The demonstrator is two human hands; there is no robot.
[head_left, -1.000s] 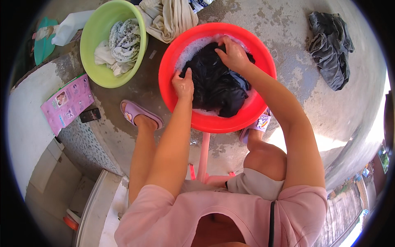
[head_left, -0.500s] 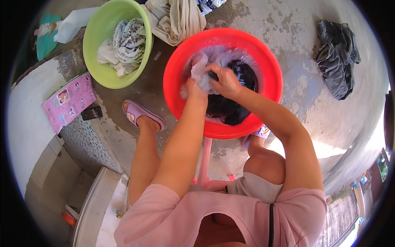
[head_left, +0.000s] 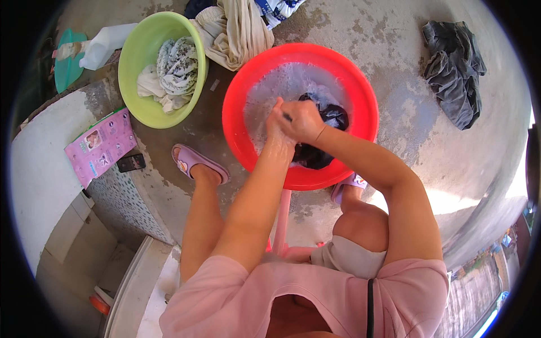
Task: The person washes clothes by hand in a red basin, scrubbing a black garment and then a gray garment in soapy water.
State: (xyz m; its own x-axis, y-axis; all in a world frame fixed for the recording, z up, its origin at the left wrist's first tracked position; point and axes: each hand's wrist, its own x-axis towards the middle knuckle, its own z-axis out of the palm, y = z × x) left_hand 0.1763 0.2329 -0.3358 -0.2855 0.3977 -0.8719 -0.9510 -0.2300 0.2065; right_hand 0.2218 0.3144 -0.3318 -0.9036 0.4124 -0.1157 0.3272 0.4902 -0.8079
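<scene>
Far left in my view, a flat pink plastic packet [head_left: 101, 147] carries pictures and lettering too small for me to read. Next, a round light-green plastic basin [head_left: 130, 79] holds patterned white cloth [head_left: 177, 62]. My left hand [head_left: 276, 130] presses against the other; I can't tell whether its grip is closed. My right hand [head_left: 305, 120] has its grip curled together on a small dark piece [head_left: 288, 117]. Wet black cloth [head_left: 335, 116] lies beside and beneath it in cloudy, sudsy water [head_left: 298, 79], inside the round red plastic basin [head_left: 366, 112].
</scene>
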